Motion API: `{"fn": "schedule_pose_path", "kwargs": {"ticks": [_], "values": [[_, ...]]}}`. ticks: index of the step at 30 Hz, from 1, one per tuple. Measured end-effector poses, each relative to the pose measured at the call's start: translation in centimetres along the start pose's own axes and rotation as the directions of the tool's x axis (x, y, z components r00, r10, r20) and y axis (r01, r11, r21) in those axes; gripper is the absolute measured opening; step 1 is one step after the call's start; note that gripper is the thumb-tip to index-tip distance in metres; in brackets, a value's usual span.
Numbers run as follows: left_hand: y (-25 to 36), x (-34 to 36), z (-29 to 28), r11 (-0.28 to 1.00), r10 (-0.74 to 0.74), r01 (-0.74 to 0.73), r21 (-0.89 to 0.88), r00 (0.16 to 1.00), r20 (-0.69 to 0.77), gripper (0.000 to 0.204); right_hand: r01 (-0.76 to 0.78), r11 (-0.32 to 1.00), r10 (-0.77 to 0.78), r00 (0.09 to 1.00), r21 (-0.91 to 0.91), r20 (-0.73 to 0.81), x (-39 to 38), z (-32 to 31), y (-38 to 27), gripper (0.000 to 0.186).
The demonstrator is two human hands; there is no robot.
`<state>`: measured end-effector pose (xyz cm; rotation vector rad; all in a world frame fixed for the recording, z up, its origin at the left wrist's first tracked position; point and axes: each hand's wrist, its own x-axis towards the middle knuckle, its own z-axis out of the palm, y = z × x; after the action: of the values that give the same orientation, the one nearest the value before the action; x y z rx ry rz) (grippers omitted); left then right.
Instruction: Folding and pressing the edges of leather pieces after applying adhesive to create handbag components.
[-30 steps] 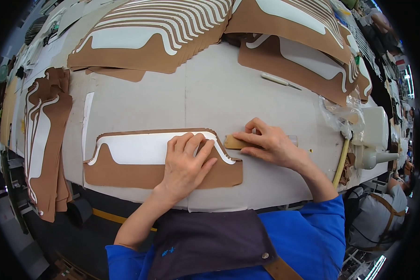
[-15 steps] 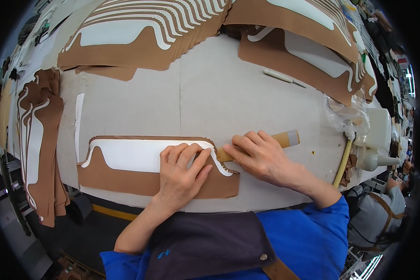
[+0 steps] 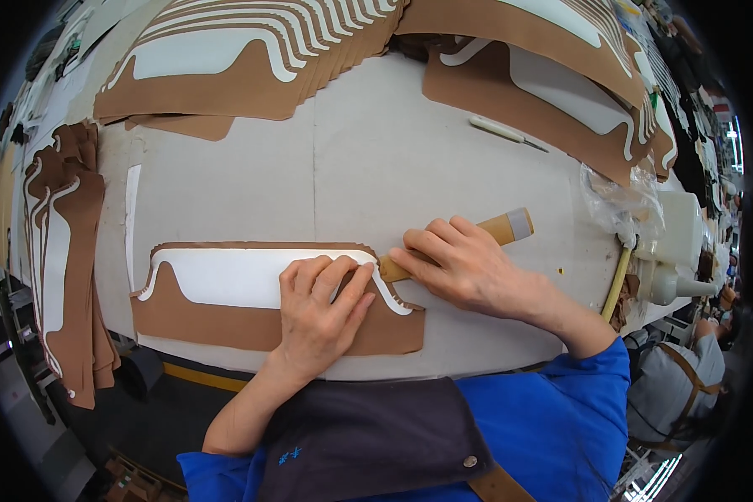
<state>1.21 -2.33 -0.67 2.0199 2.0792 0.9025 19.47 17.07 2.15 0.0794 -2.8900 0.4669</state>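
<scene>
Here: brown cut piece (image 3: 226,322) with white liner (image 3: 251,276) flat near front of bench (image 3: 376,159). Left hand (image 3: 318,314) spread open, pressing liner. Right hand (image 3: 468,268) closed round wooden tool (image 3: 498,227), tip at liner's right edge. Rubbing-down step; next likely calls for steady pressure along curved edge.

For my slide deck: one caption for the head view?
Left hand presses a brown-and-white cut piece flat; right hand works a wooden-handled tool along its edge.

L hand (image 3: 318,314) flat, R hand (image 3: 464,268) gripping
</scene>
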Motion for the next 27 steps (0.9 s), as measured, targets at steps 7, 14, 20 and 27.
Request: {"fn": "schedule_pose_path", "kwargs": {"ticks": [7,14,20,27], "values": [[0.0,-0.1,0.1,0.999,0.022,-0.022,0.034,1.000,-0.005,0.045,0.063,0.998,-0.063,0.998,-0.006,0.023,0.8,0.0,1.3,0.038],[0.0,-0.1,-0.1,0.999,0.006,-0.007,0.042,1.000,0.015,0.046,0.058,0.996,-0.062,0.996,0.063,0.067,0.3,0.0,1.4,0.046],[0.1,0.0,0.0,0.999,0.004,-0.005,0.050,1.000,0.017,0.047,-0.003,0.998,0.002,1.000,0.056,0.013,-0.1,0.2,0.6,0.043],[0.1,-0.1,0.1,0.998,0.003,-0.004,0.062,1.000,0.010,0.044,0.074,0.993,-0.080,0.994,0.088,0.071,1.0,-0.1,2.2,0.050]]}}
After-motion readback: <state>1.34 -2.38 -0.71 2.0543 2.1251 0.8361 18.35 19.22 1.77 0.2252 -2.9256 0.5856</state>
